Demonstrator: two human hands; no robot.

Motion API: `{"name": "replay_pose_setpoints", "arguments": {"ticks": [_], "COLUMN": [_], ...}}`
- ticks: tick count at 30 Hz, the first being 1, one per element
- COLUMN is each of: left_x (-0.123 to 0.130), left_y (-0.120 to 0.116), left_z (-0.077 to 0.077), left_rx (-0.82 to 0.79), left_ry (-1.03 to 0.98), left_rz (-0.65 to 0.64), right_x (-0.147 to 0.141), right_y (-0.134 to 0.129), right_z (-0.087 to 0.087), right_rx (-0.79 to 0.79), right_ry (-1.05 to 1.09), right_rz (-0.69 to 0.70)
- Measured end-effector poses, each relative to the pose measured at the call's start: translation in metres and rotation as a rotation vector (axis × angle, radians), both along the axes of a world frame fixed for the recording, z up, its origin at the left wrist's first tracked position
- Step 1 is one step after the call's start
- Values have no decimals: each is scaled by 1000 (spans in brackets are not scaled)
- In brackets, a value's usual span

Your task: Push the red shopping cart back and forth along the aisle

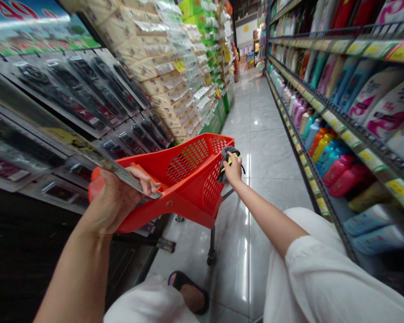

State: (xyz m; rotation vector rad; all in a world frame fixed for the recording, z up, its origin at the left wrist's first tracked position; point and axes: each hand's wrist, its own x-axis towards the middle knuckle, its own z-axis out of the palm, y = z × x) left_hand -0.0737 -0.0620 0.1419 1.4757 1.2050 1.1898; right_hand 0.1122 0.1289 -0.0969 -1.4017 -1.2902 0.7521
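Observation:
A red plastic shopping cart with grid-like side holes stands tilted in view ahead of me. My left hand is closed around the near end of a long flat metal strip, which runs up to the left along the rack and bears a yellow label. Its fingers show above the strip, in front of the cart's near rim. At the cart's far right corner, my right hand grips a bunched grey cloth item with black and yellow parts. Its exact kind is unclear, and it lies against the cart's rim.
Packaged dark goods hang on the left rack, with stacked tissue-like packs beyond. Shelves of bottles line the right side. A tiled aisle floor runs between them. My sandalled foot is below the cart.

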Motion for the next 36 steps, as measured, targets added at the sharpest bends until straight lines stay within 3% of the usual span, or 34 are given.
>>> {"name": "replay_pose_setpoints", "arguments": {"ticks": [4, 8, 14, 18, 22, 27, 30, 33, 36], "left_x": [7, 9, 10, 11, 12, 11, 9, 12, 16], "left_y": [1, 3, 8, 9, 14, 17, 16, 15, 15], "left_z": [0, -2, -3, -2, -2, -3, -4, -3, -2], "left_rx": [-12, -4, 25, 21, 12, 4, -1, 8, 24], "left_ry": [1, 7, -10, -10, -15, 1, 14, 10, 9], "left_rz": [4, 2, 2, 1, 21, 18, 1, 6, 11], "right_x": [-17, -39, -53, -48, -40, -8, 4, -8, -32], "right_y": [-2, -44, -126, -150, -122, -33, 3, -6, -48], "right_z": [-10, -33, -61, -75, -77, -54, -43, -50, -75], "right_rx": [-101, -93, -185, -230, -253, -179, -99, -104, -181], "right_ry": [-114, -206, -456, -501, -242, 38, 41, -32, -216], "right_rz": [-2, 0, 269, 393, 293, -57, 29, 136, 182]}}
